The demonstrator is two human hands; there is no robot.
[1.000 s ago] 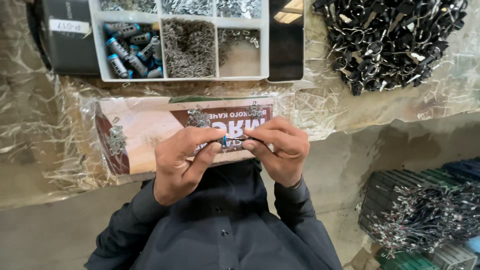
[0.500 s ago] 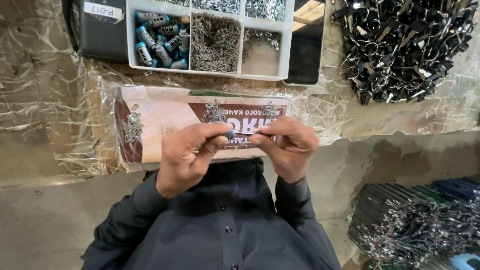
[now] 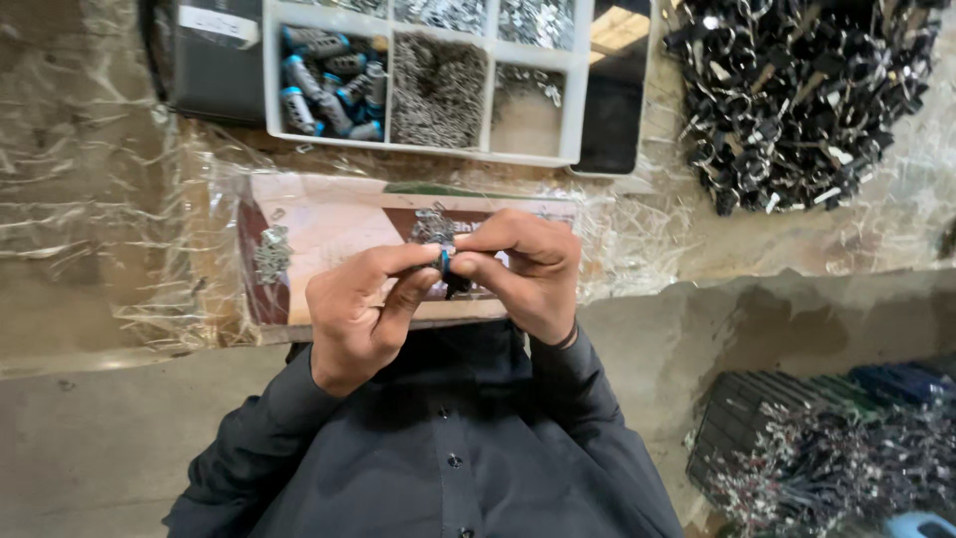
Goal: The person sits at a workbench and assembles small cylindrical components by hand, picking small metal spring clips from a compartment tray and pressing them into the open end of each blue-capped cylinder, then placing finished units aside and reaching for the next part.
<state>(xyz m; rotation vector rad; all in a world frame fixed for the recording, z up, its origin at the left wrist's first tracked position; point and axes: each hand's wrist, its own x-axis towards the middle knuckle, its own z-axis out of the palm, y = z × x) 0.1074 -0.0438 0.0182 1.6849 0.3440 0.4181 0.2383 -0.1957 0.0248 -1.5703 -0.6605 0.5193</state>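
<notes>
My left hand (image 3: 357,311) and my right hand (image 3: 526,267) meet fingertip to fingertip just above my dark shirt. Between them they pinch a small blue and black part (image 3: 445,263); most of it is hidden by the fingers. Under the hands lies a flat cardboard piece (image 3: 329,224) wrapped in clear plastic. A small heap of metal bits (image 3: 271,254) sits on its left side and another heap (image 3: 430,225) lies just beyond my fingers.
A white compartment tray (image 3: 573,110) behind the cardboard holds blue-tipped cylinders (image 3: 329,85) and small metal pieces (image 3: 436,90). A big pile of black clip parts (image 3: 797,95) lies at the back right. A dark crate of metal rings (image 3: 827,458) stands lower right.
The hands have drawn closer together around the small part. The view has drifted, so the tray and cardboard now sit further right in the picture.
</notes>
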